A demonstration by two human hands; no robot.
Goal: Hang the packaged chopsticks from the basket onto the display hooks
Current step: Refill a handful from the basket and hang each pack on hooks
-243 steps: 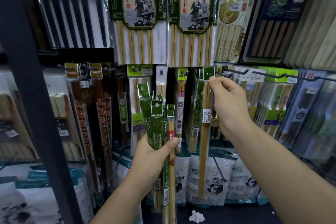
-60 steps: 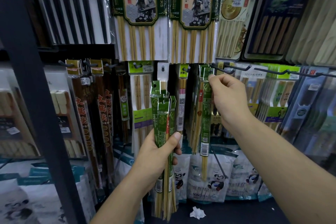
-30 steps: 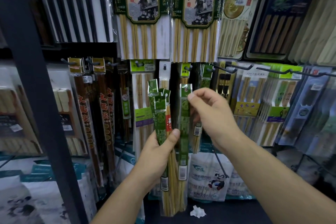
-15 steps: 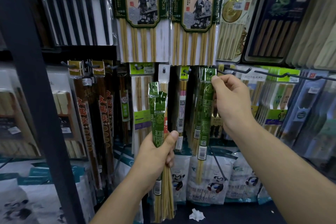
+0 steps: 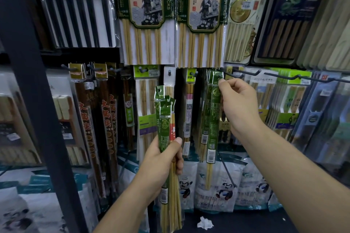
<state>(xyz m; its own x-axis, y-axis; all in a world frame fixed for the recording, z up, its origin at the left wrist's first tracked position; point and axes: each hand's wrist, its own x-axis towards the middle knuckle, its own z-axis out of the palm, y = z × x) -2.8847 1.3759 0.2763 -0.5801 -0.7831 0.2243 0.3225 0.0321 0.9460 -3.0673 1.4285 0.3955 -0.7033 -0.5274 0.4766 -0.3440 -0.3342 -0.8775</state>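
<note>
Right hand [image 5: 238, 104] pinched top of green chopstick pack [image 5: 213, 128] at hook [image 5: 236, 74]; whether hole sat on prong, unclear. Like packs [image 5: 204, 119] hung just behind. Left hand [image 5: 164, 159] clamped round bundle of unhung packs [image 5: 164, 115]. Basket out of view.

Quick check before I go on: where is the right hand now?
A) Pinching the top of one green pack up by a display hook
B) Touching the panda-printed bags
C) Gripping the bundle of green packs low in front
A: the right hand pinches the top of a single green chopstick pack up by the display hook, while the left hand grips the bundle of packs lower down.
</note>
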